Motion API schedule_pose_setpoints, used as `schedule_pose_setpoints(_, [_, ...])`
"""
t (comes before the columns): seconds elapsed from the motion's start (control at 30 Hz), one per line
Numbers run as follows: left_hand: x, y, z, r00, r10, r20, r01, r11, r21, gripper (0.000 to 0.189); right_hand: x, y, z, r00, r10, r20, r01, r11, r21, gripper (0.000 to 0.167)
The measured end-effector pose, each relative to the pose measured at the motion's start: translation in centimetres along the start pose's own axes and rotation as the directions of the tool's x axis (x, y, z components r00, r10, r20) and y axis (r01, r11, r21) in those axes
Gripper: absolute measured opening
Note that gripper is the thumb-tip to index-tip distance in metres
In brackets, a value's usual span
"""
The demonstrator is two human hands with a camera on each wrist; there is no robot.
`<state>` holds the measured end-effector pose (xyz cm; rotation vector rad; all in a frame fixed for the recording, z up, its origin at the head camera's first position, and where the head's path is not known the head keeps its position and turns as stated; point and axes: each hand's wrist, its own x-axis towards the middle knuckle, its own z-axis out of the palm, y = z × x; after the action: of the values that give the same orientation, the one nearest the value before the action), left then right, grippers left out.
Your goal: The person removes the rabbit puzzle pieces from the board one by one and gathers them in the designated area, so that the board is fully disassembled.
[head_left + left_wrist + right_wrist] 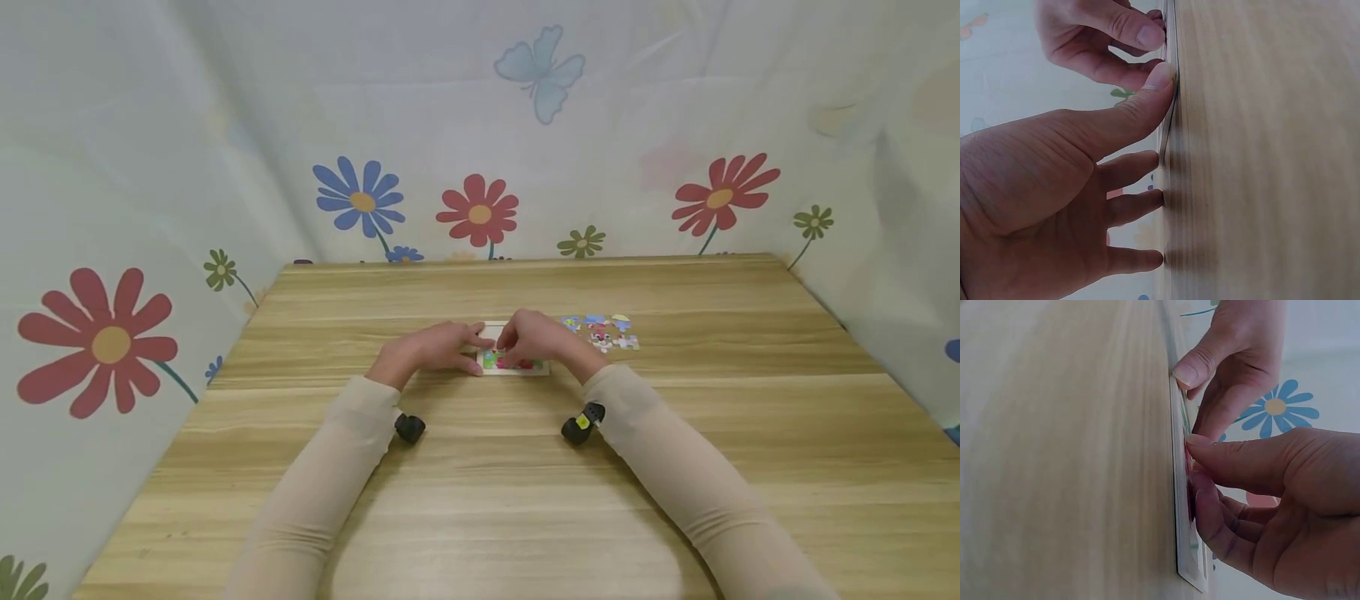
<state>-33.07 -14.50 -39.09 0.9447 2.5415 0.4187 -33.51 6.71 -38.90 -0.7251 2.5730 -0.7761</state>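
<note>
Head: right hand point(540, 337) low over tray point(525, 373)

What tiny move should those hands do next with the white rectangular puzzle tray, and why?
I'd guess the right hand should gently press the red-and-green jigsaw pieces flat: it reaches down to them inside the tray, while the left hand touches the tray's edge, which likely helps steady it.

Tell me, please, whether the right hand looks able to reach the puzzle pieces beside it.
Probably yes: the puzzle pieces lie on the table close to the right hand, and nothing visible blocks the way.
</note>
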Motion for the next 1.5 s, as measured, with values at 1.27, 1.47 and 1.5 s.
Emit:
schedule_pose_setpoints(1.27, [0.34, -0.47, 0.25, 1.0, -0.005, 0.016, 0.004, 1.0, 0.028, 0.064, -0.19, -0.95, 0.74, 0.998, 0.067, -0.013, -0.067, 0.997, 0.03, 0.015])
schedule_pose_setpoints(1.47, [0.34, -0.32, 0.15, 1.0, -0.006, 0.014, 0.006, 1.0, 0.031, 0.064, -0.23, -0.67, 0.6, 0.999, 0.032, -0.021, -0.031, 0.997, 0.066, 0.017])
schedule_pose_setpoints(1.5, [0.34, -0.3, 0.14, 1.0, -0.003, 0.013, 0.002, 0.999, 0.032, 0.064, -0.25, -0.65, 0.6, 0.999, 0.031, -0.02, -0.029, 0.996, 0.082, 0.017])
